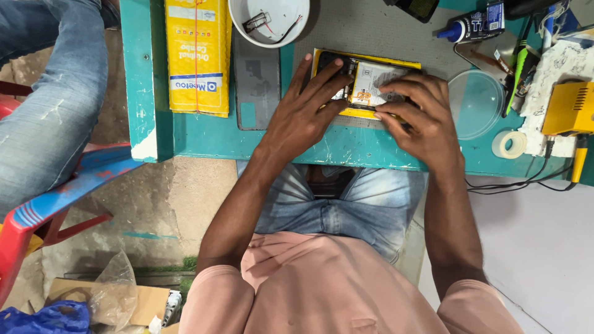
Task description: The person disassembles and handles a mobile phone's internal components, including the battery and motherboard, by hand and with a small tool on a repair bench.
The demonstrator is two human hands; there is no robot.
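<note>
Down on the teal bench [204, 133], an opened phone [365, 83] lies flat with its battery showing. The left hand [303, 114] presses spread fingers on its left end, grasping nothing. The right hand [421, 117] curls its grip onto the phone's right edge. A white bowl [238, 18] sits behind, well apart.
</note>
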